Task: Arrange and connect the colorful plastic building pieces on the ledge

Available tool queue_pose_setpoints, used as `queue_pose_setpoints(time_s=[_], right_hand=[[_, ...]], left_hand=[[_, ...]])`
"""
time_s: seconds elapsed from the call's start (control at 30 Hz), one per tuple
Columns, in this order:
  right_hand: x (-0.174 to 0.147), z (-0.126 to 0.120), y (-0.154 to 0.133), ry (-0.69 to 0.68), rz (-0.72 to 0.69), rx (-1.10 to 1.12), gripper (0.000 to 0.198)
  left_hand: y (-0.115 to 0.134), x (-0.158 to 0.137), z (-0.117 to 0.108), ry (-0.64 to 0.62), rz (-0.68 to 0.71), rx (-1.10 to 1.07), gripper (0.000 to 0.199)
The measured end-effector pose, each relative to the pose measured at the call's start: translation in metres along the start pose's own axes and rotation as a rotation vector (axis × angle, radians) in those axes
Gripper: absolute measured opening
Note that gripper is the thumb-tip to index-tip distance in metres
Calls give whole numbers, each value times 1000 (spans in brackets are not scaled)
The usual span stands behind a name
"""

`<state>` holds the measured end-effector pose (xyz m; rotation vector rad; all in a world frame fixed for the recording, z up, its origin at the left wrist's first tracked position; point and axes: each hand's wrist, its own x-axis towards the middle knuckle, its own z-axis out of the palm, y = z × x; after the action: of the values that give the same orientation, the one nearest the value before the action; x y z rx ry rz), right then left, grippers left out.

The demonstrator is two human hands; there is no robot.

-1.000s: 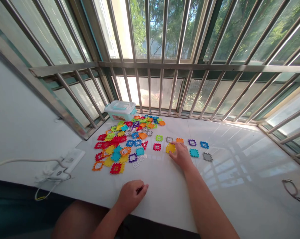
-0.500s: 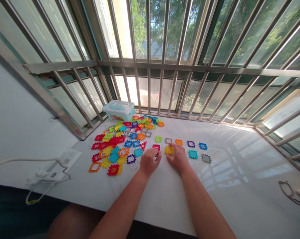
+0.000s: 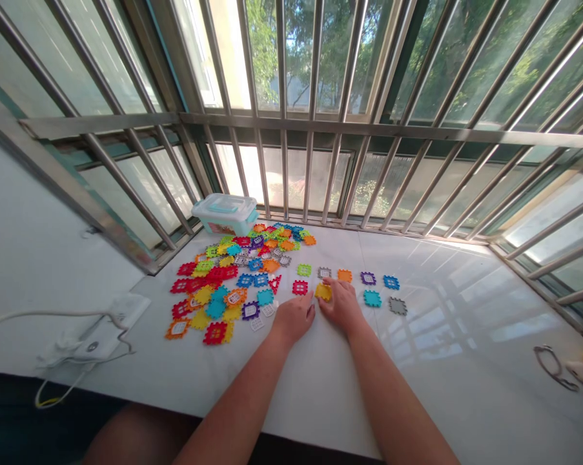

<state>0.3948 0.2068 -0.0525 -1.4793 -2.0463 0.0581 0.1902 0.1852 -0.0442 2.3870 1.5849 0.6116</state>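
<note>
The yellow tile (image 3: 323, 292) lay between thumb and forefinger of the right hand (image 3: 342, 305), curved around its edges; whether they pinched firmly, I could not tell. The left hand (image 3: 294, 318) had its fingers close together, tips just left of that tile, any touch unclear. A light edge hold, tile flat, probably served best. The gray tile (image 3: 325, 273) and orange tile (image 3: 345, 276) sat just beyond the right fingertips, the red tile (image 3: 299, 287) just beyond the left ones, so sliding forward risked bumping them. Farther left of both hands' fingers spread a tile pile (image 3: 217, 309).
</note>
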Motion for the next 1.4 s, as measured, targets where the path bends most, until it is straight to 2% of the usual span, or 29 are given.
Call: queue_pose_setpoints(time_s=[0.23,0.73,0.9,1.4], right_hand=[[0,2,3,-29,-15,3,51],[0,0,1,-50,-13,-4,47],[0,-1,0,-60,-16,2,43],[3,0,-1,-42,-27,2,40]], left_hand=[[2,4,-8,-120,-8,28,42],[-1,10,-17,-186,-88,-94,38],[1,9,-17,-180,-123,-73,38],[3,5,-12,-130,-107,-42,34]])
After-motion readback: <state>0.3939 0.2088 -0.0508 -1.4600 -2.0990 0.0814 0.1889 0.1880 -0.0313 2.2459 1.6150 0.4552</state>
